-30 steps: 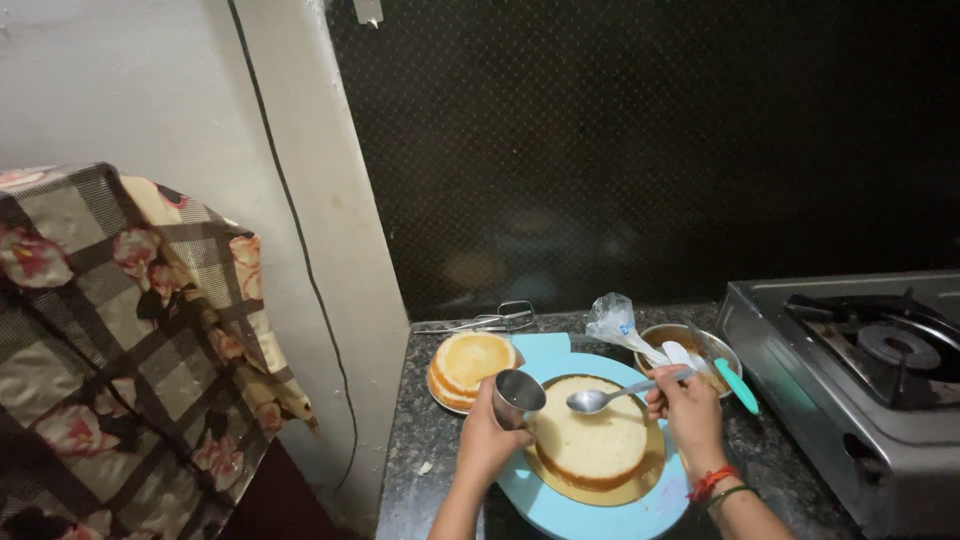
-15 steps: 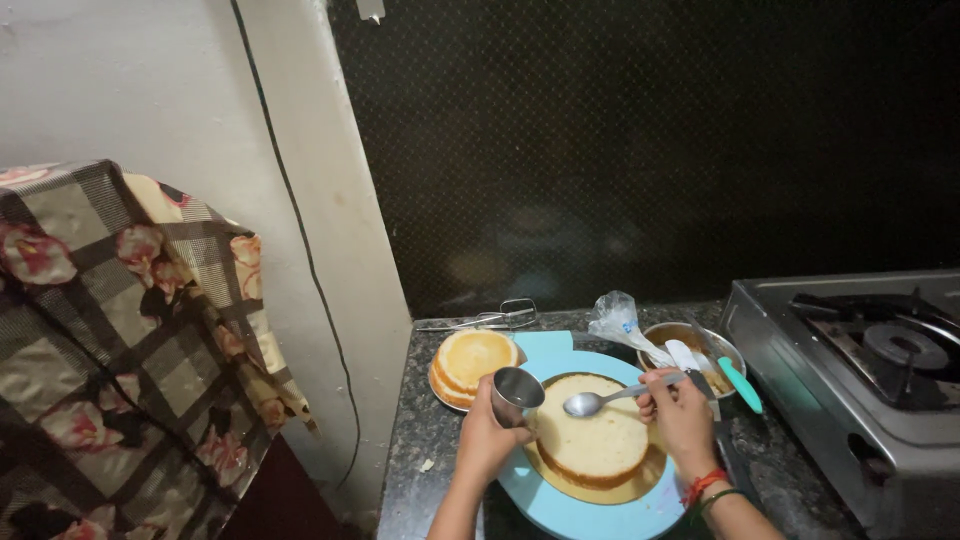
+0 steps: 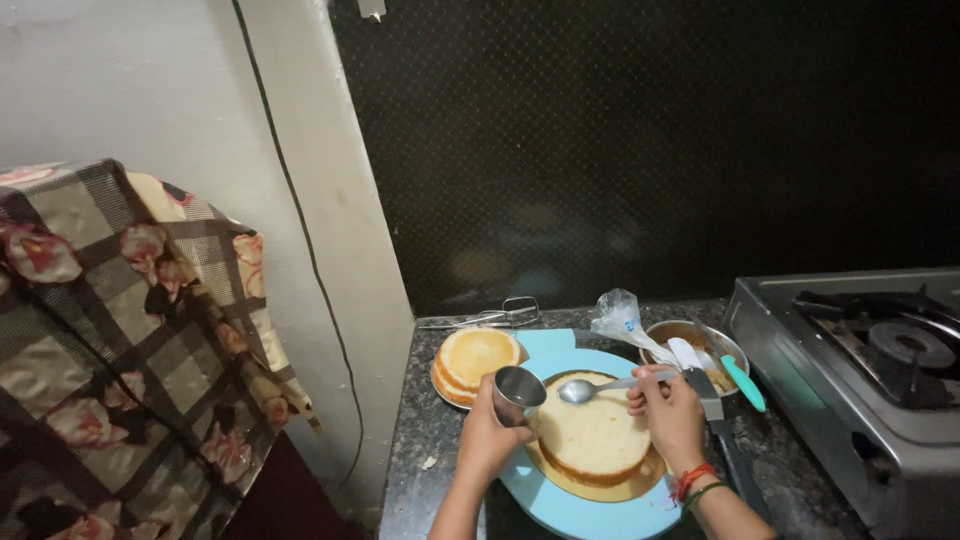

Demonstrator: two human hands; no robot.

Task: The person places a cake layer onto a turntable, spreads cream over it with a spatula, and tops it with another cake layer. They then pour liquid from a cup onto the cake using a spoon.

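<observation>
My left hand grips a small steel cup, held tilted at the left edge of a round sponge cake layer. The layer lies on a gold board on a light blue turntable. My right hand holds a metal spoon by its handle, with the bowl of the spoon hovering over the cake's far-left edge, close to the cup.
A plate with more cake layers stands behind the cup. A steel bowl with a piping bag and a teal-handled spatula sits at right, beside a gas stove. Whisk beaters lie by the wall. A patterned cloth hangs at left.
The spoon's bowl has moved left, from over the cake towards the cup. The cup and cake stay about where they were.
</observation>
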